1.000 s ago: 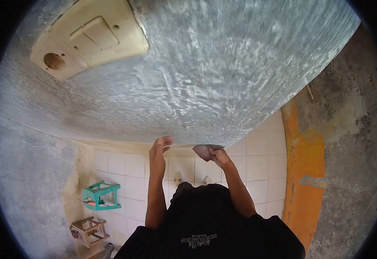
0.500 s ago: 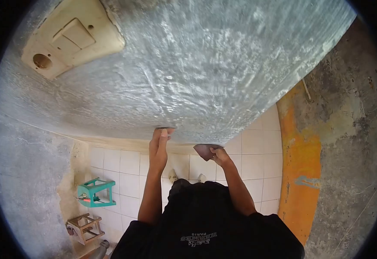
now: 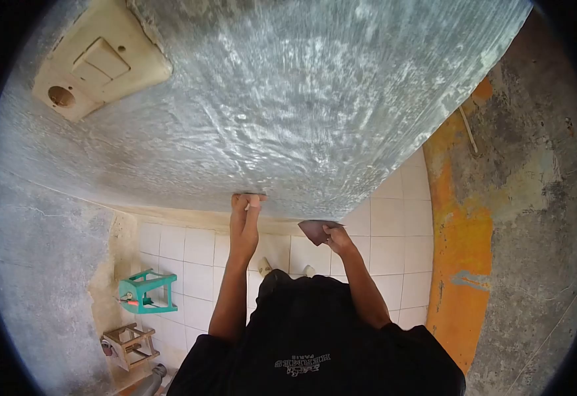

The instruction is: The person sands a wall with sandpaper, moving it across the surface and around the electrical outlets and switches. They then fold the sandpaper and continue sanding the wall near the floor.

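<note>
A dull brown sheet (image 3: pixel 313 232), possibly sandpaper, is pinched between the thumb and fingers of my right hand (image 3: pixel 336 237), with its upper edge against the lower part of the grey wall (image 3: pixel 288 119). To the left, my left hand (image 3: pixel 245 214) has its fingers bent and pressed at the wall surface. A thin dark edge shows at those fingertips, but I cannot make out what it is.
A cream switch and socket plate (image 3: pixel 103 63) is on the wall at upper left. A green stool (image 3: pixel 148 292) and a wooden stool (image 3: pixel 130 346) stand on the white tiled floor (image 3: pixel 198 280). An orange-patched wall (image 3: pixel 463 264) runs along the right.
The fingers of my left hand have shifted slightly left on the wall. My right hand holds the sheet in nearly the same place. The view has moved a little.
</note>
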`<state>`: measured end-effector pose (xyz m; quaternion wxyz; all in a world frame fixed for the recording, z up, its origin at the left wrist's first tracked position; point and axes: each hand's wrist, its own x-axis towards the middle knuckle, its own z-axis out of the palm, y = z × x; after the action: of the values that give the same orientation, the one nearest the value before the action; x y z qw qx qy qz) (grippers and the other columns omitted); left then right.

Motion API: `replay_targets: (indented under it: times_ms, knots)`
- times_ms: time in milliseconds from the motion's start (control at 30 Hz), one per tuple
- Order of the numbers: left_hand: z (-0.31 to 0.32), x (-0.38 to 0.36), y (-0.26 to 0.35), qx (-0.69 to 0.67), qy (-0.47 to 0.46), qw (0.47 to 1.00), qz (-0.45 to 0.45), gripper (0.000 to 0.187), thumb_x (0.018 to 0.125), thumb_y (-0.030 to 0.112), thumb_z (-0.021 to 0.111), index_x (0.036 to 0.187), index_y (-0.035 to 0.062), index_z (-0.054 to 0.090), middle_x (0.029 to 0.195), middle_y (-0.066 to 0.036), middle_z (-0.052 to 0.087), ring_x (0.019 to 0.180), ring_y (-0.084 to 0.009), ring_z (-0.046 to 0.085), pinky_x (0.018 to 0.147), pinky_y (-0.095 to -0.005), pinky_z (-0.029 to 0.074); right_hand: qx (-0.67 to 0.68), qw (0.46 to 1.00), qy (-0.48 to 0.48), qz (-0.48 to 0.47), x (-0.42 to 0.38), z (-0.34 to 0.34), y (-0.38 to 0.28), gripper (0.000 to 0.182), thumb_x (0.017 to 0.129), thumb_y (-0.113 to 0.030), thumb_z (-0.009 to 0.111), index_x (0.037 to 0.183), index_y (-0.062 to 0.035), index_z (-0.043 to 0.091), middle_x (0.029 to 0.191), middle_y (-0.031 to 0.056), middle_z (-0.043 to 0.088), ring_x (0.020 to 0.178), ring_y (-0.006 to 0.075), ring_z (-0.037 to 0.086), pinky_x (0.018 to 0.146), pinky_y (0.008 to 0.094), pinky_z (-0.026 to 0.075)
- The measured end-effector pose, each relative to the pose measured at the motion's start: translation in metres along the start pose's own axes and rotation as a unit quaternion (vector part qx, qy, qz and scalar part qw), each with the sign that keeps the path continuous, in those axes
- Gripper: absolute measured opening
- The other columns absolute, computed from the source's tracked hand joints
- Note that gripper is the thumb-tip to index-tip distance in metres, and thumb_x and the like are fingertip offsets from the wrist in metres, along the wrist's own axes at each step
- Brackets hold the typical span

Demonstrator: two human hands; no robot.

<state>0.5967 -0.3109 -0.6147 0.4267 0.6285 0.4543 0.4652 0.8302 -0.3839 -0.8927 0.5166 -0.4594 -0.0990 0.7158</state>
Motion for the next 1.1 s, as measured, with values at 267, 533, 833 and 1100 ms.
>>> replay_targets:
  times_ms: [267,533,833,1100]
  knots:
    - [-0.001,0.004,0.005,-0.012,-0.002,1.000,-0.021,0.033,0.098,0.028,0.042,0.099,-0.0005,0.059,0.104,-0.009,0.048,0.101,-0.0195,0.049,0.086,-0.0318,0.043,-0.042,0.999,0.005,-0.022,-0.017,0.017,-0.025,0.028,0.093,-0.013,0.054,0.114,0.0051,0.056,0.104,0.0123,0.062,0.091,0.0236,0.061,0.079,0.0407,0.051]
    - [0.001,-0.006,-0.003,0.014,0.004,1.000,-0.019,0.034,0.098,0.030,0.042,0.099,0.0002,0.059,0.104,-0.008,0.048,0.103,-0.0192,0.050,0.088,-0.0322,0.043,-0.076,0.997,0.013,0.006,-0.011,-0.004,-0.020,0.027,0.093,-0.010,0.052,0.115,0.0052,0.056,0.105,0.0137,0.062,0.093,0.0261,0.061,0.082,0.0420,0.050]
    - [0.003,0.000,-0.007,0.016,0.004,1.000,-0.013,0.034,0.098,0.030,0.043,0.098,-0.0002,0.059,0.103,-0.008,0.047,0.102,-0.0193,0.049,0.088,-0.0328,0.044,-0.068,0.997,0.021,-0.010,-0.011,-0.008,-0.020,0.029,0.094,-0.012,0.050,0.116,0.0055,0.056,0.107,0.0148,0.062,0.096,0.0265,0.060,0.084,0.0424,0.050]
    - [0.001,0.000,-0.010,0.017,0.007,1.000,-0.002,0.034,0.098,0.029,0.042,0.098,-0.0004,0.059,0.102,-0.008,0.047,0.101,-0.0193,0.049,0.088,-0.0330,0.043,-0.093,0.995,-0.036,-0.022,-0.019,-0.003,-0.037,0.032,0.094,-0.012,0.051,0.121,0.0047,0.052,0.112,0.0134,0.060,0.101,0.0260,0.059,0.088,0.0422,0.049]
